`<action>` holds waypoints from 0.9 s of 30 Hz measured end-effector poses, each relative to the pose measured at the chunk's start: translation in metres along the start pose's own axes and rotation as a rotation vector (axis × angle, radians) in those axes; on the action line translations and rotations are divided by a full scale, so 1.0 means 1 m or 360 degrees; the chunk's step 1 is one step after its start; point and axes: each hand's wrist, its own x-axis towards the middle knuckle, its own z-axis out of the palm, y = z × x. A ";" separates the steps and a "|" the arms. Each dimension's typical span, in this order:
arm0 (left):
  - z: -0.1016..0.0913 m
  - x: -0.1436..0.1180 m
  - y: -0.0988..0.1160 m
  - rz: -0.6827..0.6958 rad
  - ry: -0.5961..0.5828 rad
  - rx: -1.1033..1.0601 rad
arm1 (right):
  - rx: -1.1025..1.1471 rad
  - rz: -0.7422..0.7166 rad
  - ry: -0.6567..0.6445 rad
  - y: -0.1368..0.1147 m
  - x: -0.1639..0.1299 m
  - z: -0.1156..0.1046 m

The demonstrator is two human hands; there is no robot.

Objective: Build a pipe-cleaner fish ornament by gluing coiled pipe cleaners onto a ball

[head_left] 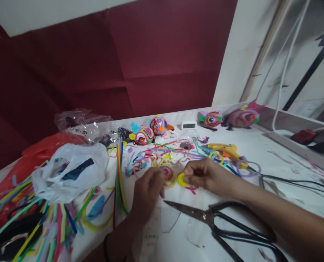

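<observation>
Near the table's middle, my left hand (149,187) has its fingers closed on the side of a small round ornament (168,174) wound in coloured pipe cleaners. Just right of it, my right hand (202,174) pinches a yellow pipe-cleaner coil (182,179) between thumb and fingers. The coil sits close beside the ornament; whether they touch, I cannot tell. A small pink piece (190,190) lies under the coil. Large black-handled scissors (205,216) lie below my hands, blades pointing left.
Pipe cleaners (55,222) and a white plastic bag (82,171) lie at left. A yellow glue gun (227,150) with a black cord rests at right. Behind are finished fish-like ornaments (142,134) and a small digital clock (188,125). Trimmings (162,158) litter the middle.
</observation>
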 end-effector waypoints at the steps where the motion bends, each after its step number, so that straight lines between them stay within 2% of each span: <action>1: -0.004 0.004 0.002 0.0016 0.0076 -0.0009 | -0.0076 -0.0001 -0.0027 -0.001 0.000 -0.009; 4: -0.014 0.013 0.006 0.0008 0.0188 0.0014 | -0.0442 -0.0019 -0.0079 0.001 0.000 -0.034; 9: -0.022 0.021 0.003 0.0004 0.0078 0.0301 | -0.1174 0.0160 -0.0238 0.010 0.003 -0.062; 11: -0.023 0.022 0.002 0.0019 0.0020 0.0484 | -0.1325 0.0231 -0.0337 0.015 0.005 -0.069; 15: -0.024 0.018 0.003 0.0102 -0.0032 0.0823 | -0.1403 0.0314 -0.0485 0.026 0.006 -0.076; 18: -0.026 0.008 0.008 0.0156 -0.0077 0.0990 | -0.1530 0.0342 -0.0434 0.031 0.007 -0.078; 21: -0.029 -0.008 0.013 0.0135 -0.0128 0.1102 | -0.1700 0.0314 -0.0278 0.025 0.005 -0.073; 24: -0.032 -0.029 0.014 0.0044 -0.0151 0.1239 | -0.1801 0.0257 -0.0131 0.012 0.002 -0.061; 27: -0.035 -0.052 0.006 -0.0040 -0.0207 0.1321 | -0.1743 0.0121 -0.0061 -0.001 -0.001 -0.041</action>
